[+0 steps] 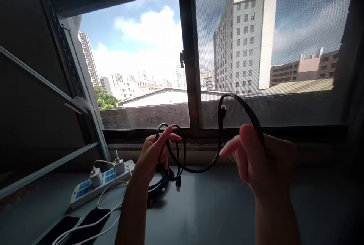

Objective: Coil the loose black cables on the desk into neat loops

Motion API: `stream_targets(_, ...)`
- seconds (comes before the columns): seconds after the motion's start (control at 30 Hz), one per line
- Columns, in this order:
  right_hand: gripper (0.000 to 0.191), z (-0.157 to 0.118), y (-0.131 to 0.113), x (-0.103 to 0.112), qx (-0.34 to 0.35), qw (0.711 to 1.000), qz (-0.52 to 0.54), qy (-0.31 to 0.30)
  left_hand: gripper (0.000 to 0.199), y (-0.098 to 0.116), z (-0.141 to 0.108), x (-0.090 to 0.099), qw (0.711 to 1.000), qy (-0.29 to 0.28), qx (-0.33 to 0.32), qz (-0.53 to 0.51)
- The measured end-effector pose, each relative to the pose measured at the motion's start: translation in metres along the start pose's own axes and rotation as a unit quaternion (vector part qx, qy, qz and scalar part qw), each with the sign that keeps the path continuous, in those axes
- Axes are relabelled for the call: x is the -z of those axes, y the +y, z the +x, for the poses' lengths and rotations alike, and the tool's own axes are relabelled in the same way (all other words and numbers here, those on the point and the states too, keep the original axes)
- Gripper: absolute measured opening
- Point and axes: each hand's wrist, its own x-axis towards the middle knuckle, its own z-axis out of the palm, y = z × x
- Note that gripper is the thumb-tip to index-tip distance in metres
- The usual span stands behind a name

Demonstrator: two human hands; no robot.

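Note:
A black cable (199, 170) hangs in loose loops between my two hands, raised above the grey table. My left hand (155, 150) pinches a part of it, with small loops round and beside the fingers. Higher and nearer, my right hand (256, 154) grips the cable, which arches up over it and drops again. A black plug with a light tip (223, 111) dangles inside that arch. Another black plug (178, 181) hangs just right of my left hand. Behind my left wrist, coiled black cable (159, 187) is partly hidden.
A white power strip (99, 186) with two white chargers lies at the left on the table (199, 214). White cords run from it past two dark phone-like devices (61, 230). A metal frame (82, 74) stands left; a window is behind.

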Motion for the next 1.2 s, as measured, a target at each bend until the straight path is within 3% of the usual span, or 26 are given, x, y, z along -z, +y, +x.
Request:
stream_targets(0.17, 0.038, 0.007, 0.01, 0.002, -0.045, 0.996, 0.014, -0.071, 0.041, 0.001, -0.001, -0.002, 0.999, 0.027, -0.027, 0.012)
stream_targets(0.37, 0.035, 0.007, 0.016, -0.009, -0.112, 0.976, -0.041, -0.18, 0.036, 0.0, -0.007, -0.024, 0.994, 0.048, -0.096, -0.018)
stream_targets(0.5, 0.031, 0.005, 0.021, -0.019, -0.13, 0.977, -0.062, -0.159, 0.039, 0.0, -0.012, -0.032, 0.994, 0.003, -0.1, -0.032)
stream_targets(0.7, 0.023, -0.005, 0.019, -0.038, -0.11, 0.974, -0.114, -0.164, 0.053, 0.001, -0.022, -0.026, 0.992, -0.026, -0.085, -0.084)
stream_targets(0.87, 0.02, -0.019, 0.008, -0.052, -0.092, 0.976, -0.178, -0.085, 0.051, 0.007, -0.031, -0.018, 0.986, -0.065, -0.085, -0.125)
stream_targets(0.97, 0.026, -0.026, 0.005, -0.058, -0.098, 0.971, -0.206, -0.067, 0.047, 0.012, -0.036, -0.004, 0.978, -0.117, -0.099, -0.143)
stream_targets(1.07, 0.033, -0.03, 0.011, -0.065, -0.053, 0.96, -0.264, -0.07, 0.041, 0.013, -0.035, 0.018, 0.971, -0.166, -0.105, -0.14)
stream_targets(1.2, 0.037, -0.035, 0.014, -0.074, 0.005, 0.938, -0.344, -0.043, 0.043, 0.007, -0.024, 0.042, 0.97, -0.183, -0.103, -0.123)
